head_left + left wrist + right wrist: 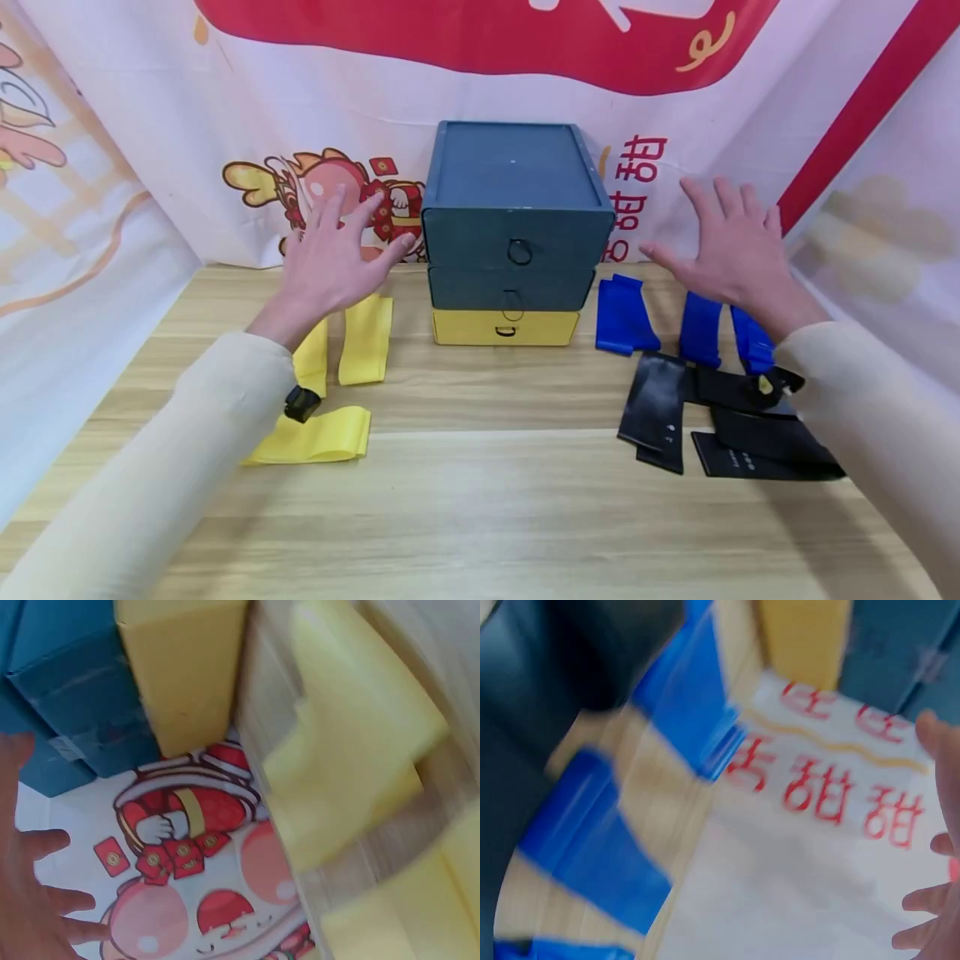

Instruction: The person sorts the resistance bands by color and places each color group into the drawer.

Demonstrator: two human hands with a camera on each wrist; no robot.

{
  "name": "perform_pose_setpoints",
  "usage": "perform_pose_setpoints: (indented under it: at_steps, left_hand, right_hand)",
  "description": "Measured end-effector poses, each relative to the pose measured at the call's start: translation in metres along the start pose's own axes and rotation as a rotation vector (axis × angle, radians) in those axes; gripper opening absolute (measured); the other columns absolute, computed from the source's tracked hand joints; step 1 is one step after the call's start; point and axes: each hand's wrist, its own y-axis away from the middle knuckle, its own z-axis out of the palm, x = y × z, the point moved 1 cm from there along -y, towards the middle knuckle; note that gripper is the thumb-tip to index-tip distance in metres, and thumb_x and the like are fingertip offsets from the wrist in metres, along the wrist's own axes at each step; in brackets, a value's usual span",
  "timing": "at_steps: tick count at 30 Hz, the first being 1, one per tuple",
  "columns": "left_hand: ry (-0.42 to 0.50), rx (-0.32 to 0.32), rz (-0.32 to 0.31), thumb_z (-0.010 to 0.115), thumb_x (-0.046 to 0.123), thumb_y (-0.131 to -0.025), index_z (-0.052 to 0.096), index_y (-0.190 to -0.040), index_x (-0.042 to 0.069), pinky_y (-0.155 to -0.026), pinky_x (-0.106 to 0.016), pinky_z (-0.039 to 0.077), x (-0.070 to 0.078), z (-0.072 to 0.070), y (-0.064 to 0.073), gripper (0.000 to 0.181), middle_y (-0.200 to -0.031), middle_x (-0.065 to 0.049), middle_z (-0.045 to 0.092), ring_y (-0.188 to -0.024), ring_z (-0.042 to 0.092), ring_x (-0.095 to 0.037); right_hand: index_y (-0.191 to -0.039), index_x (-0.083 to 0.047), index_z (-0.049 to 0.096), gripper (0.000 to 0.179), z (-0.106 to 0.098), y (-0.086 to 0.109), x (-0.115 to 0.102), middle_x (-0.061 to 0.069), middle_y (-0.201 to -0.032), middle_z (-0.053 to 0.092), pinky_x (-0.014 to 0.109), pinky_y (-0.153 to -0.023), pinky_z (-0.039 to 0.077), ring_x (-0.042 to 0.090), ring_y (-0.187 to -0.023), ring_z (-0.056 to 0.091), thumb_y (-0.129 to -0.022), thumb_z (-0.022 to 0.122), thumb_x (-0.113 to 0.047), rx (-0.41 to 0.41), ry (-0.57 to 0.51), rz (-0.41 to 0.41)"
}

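Observation:
My left hand [330,258] is raised with its fingers spread, above the yellow folded bands [365,340] on the left of the table. On the other side my right hand [731,246] is lifted with fingers apart, over the blue folded bands [627,315]. Neither hand holds anything. Between them stands a stack of drawer boxes: two dark blue-grey drawers [517,237] on top of a yellow drawer [506,328], all pushed in, with small dark ring or loop pulls. In the left wrist view the fingers [45,844] point towards the printed curtain beside the stack.
Several black folded bands [654,408] lie at the right in front of the blue ones. Another yellow band [322,435] lies nearer, partly behind the left sleeve. A white curtain [337,92] with red prints hangs behind the wooden table [480,517] and at its sides.

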Motion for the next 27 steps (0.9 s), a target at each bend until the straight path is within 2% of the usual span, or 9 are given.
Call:
perform_pose_setpoints:
  at_steps: [3,6,9,11,13,16,20,24,27]
  left_hand:
    - [0.202,0.058,0.030,0.041,0.076,-0.101,0.029,-0.169,0.033,-0.125,-0.076,0.020,0.010,-0.004,0.002,0.081,-0.180,-0.007,0.016,-0.166,0.016,-0.037]
    - [0.441,0.107,0.062,0.045,0.066,-0.105,0.039,-0.165,0.032,-0.128,-0.064,0.030,0.021,-0.009,0.003,0.070,-0.173,-0.005,0.037,-0.160,0.034,-0.029]
    - [0.658,0.121,0.082,0.047,0.059,-0.108,0.045,-0.161,0.032,-0.127,-0.051,0.036,0.034,-0.012,0.003,0.060,-0.161,-0.004,0.053,-0.151,0.046,-0.021]
    - [0.785,0.112,0.087,0.048,0.054,-0.109,0.048,-0.160,0.032,-0.125,-0.045,0.040,0.043,-0.012,0.002,0.055,-0.156,-0.003,0.057,-0.145,0.051,-0.019]
    - [0.888,0.096,0.102,0.048,0.049,-0.111,0.049,-0.160,0.031,-0.126,-0.042,0.038,0.052,-0.010,-0.001,0.052,-0.159,0.000,0.054,-0.147,0.049,-0.016]
    - [1.063,0.072,0.115,0.050,0.041,-0.112,0.051,-0.159,0.028,-0.126,-0.047,0.040,0.062,-0.006,-0.005,0.048,-0.166,0.006,0.047,-0.150,0.045,-0.014]
    - [1.220,0.074,0.111,0.053,0.036,-0.112,0.057,-0.155,0.024,-0.124,-0.055,0.041,0.069,0.002,-0.007,0.045,-0.170,0.011,0.041,-0.155,0.040,-0.011]
    - [1.239,0.098,0.115,0.055,0.034,-0.110,0.060,-0.152,0.024,-0.123,-0.053,0.042,0.071,0.010,-0.008,0.044,-0.169,0.011,0.043,-0.154,0.041,-0.010]
    - [1.231,0.116,0.101,0.055,0.034,-0.110,0.061,-0.151,0.026,-0.118,-0.046,0.044,0.071,0.011,-0.006,0.043,-0.168,0.012,0.044,-0.151,0.041,-0.011]
  right_hand:
    - [-0.172,-0.023,0.016,0.095,-0.009,0.011,-0.017,0.017,-0.177,0.021,0.078,-0.120,0.029,0.047,-0.159,0.026,-0.098,0.058,-0.066,0.089,-0.153,0.020]
    - [-0.165,-0.020,0.034,0.079,-0.015,0.027,-0.039,0.012,-0.168,0.043,0.067,-0.116,0.045,0.037,-0.149,0.047,-0.100,0.061,-0.057,0.228,-0.328,0.061]
    - [-0.144,-0.014,0.056,0.058,-0.019,0.043,-0.065,0.008,-0.134,0.069,0.037,-0.103,0.057,0.021,-0.116,0.066,-0.102,0.062,-0.052,0.419,-0.475,0.060]
    - [-0.126,-0.010,0.063,0.046,-0.021,0.052,-0.082,0.004,-0.107,0.072,0.023,-0.084,0.055,0.013,-0.091,0.065,-0.102,0.064,-0.049,0.506,-0.580,0.037]
    - [-0.113,-0.009,0.066,0.038,-0.021,0.060,-0.098,-0.002,-0.090,0.067,0.017,-0.071,0.049,0.010,-0.077,0.060,-0.102,0.066,-0.045,0.530,-0.679,0.010]
    - [-0.105,-0.011,0.071,0.034,-0.019,0.068,-0.122,-0.008,-0.082,0.066,0.017,-0.066,0.050,0.011,-0.070,0.061,-0.102,0.068,-0.045,0.440,-0.809,-0.010]
    - [-0.107,-0.012,0.077,0.040,-0.014,0.072,-0.147,0.001,-0.085,0.073,0.023,-0.067,0.057,0.019,-0.065,0.067,-0.102,0.067,-0.051,0.221,-0.920,0.016]
    - [-0.113,-0.014,0.079,0.042,-0.006,0.071,-0.163,0.008,-0.091,0.078,0.026,-0.070,0.061,0.022,-0.061,0.068,-0.101,0.069,-0.053,0.067,-1.032,0.092]
    - [-0.117,-0.015,0.079,0.039,0.000,0.069,-0.172,0.008,-0.096,0.079,0.027,-0.071,0.062,0.020,-0.061,0.068,-0.100,0.071,-0.050,0.016,-1.126,0.147]
